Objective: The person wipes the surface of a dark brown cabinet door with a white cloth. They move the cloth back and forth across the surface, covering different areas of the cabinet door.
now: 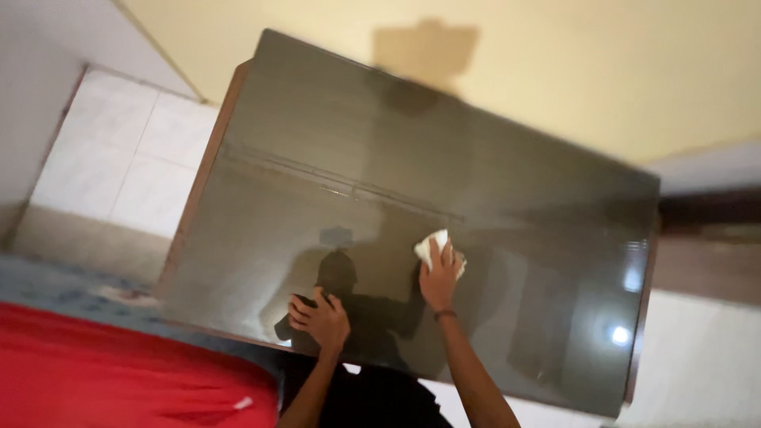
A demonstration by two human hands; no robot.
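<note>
A large dark glossy panel (444,182) with a brown wooden frame fills the middle of the head view, tilted, and reflects a person's dark outline. My right hand (438,277) presses a small white cloth (432,244) flat against the panel near its centre. A dark band sits on that wrist. My left hand (319,319) rests on the panel's lower part with its fingers curled, holding nothing that I can see.
A red surface (119,372) lies at the lower left. White floor tiles (127,158) show at the left, a yellow wall (618,71) runs behind the panel. Bright light spots (621,335) reflect at the panel's lower right.
</note>
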